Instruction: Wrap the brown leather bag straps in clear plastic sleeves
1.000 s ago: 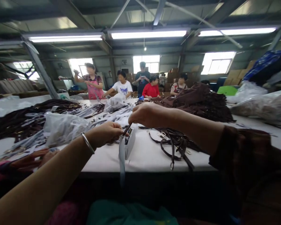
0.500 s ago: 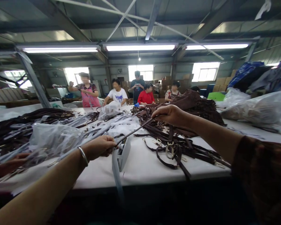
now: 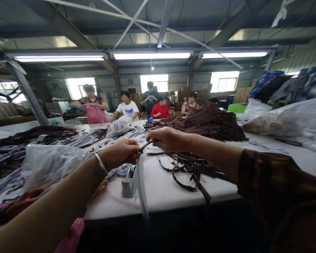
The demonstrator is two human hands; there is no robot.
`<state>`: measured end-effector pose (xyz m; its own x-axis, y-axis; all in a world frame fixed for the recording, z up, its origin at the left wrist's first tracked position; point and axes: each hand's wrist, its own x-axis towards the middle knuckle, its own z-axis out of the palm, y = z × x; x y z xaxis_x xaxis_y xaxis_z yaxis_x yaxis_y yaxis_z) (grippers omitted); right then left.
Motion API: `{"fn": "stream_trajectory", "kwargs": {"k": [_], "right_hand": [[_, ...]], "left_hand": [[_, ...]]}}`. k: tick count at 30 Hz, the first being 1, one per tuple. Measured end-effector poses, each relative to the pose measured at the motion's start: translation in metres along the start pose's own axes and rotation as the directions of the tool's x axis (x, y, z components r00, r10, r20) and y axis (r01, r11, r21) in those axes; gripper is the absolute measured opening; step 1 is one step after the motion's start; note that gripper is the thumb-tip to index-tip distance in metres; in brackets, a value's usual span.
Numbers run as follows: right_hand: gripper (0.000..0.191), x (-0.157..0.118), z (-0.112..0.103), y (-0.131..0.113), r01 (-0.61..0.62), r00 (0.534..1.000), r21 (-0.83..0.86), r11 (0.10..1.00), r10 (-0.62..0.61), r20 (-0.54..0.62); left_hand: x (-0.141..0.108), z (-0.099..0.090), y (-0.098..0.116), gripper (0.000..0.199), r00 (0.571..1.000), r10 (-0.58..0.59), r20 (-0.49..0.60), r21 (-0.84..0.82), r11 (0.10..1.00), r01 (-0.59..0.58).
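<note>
A narrow dark brown strap (image 3: 147,143) is stretched in a short bend between my two hands above the table. My left hand (image 3: 121,154), with a silver bangle at the wrist, is closed on the strap and pinches it between thumb and fingers. From under that hand hangs a pale grey strip (image 3: 142,189), past the table's front edge; how it joins the strap is hidden. My right hand (image 3: 168,138) is closed on the strap's other side. Below my left hand stands a grey tape dispenser (image 3: 130,184).
Brown straps with gold buckles (image 3: 192,172) lie right of the dispenser, before a brown heap (image 3: 210,121). Clear plastic bags (image 3: 50,161) and more straps (image 3: 34,135) cover the left. A co-worker's hand (image 3: 98,189) and pink sleeve (image 3: 71,235) are beneath my left arm. Several people work opposite.
My right hand has moved left, closer to my left hand, so the strap between them is shorter. My left hand has risen and shifted right. A co-worker's hand has come in beneath my left arm.
</note>
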<state>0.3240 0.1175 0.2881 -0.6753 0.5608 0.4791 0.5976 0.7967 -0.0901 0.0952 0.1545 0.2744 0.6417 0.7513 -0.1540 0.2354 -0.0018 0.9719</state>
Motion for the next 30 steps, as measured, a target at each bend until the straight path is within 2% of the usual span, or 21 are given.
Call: {"fn": "stream_trajectory", "kwargs": {"k": [3,6,9,13,16,18,20,22,25,30], "right_hand": [[0.024,-0.02,-0.018,0.018,-0.047,0.999,0.033,0.998,0.047,-0.01],[0.019,-0.024,-0.039,0.024,0.003,0.999,0.0,1.0,-0.003,-0.05],[0.019,-0.007,-0.058,0.009,0.091,0.995,-0.114,0.989,-0.094,-0.024],[0.017,0.029,-0.07,-0.025,0.204,0.971,-0.356,0.912,-0.142,0.193],[0.016,0.053,-0.07,-0.041,0.213,0.957,-0.566,0.796,-0.054,0.283],[0.015,0.063,-0.067,-0.046,0.154,0.967,-0.683,0.714,0.032,0.252],[0.014,0.067,-0.066,-0.048,0.099,0.977,-0.737,0.669,0.076,0.199],[0.017,0.067,-0.065,-0.05,0.076,0.982,-0.733,0.676,0.078,0.174],[0.022,0.061,-0.062,-0.055,0.08,0.977,-0.688,0.721,0.08,0.197],[0.011,0.049,-0.056,-0.057,0.049,0.963,-0.566,0.823,0.111,0.245]], "left_hand": [[-0.008,-0.014,-0.019,0.02,0.992,-0.044,-0.117,0.114,0.992,0.057],[-0.009,-0.022,-0.021,0.02,0.985,-0.061,-0.16,0.162,0.983,0.087],[-0.007,-0.018,-0.002,0.022,0.995,-0.022,-0.099,0.118,0.992,0.033],[-0.006,-0.005,0.039,0.022,0.999,0.036,-0.032,0.027,0.999,-0.035],[-0.01,0.0,0.064,0.02,0.998,0.059,-0.024,-0.016,0.998,-0.06],[-0.014,0.001,0.073,0.018,0.997,0.079,-0.026,-0.061,0.995,-0.081],[-0.017,0.002,0.077,0.011,0.995,0.096,-0.016,-0.117,0.988,-0.097],[-0.02,0.003,0.076,0.007,0.994,0.106,0.016,-0.182,0.978,-0.101],[-0.025,0.006,0.071,0.007,0.991,0.127,0.049,-0.239,0.965,-0.112],[-0.031,0.012,0.067,0.005,0.993,0.091,0.073,-0.144,0.986,-0.08]]}}
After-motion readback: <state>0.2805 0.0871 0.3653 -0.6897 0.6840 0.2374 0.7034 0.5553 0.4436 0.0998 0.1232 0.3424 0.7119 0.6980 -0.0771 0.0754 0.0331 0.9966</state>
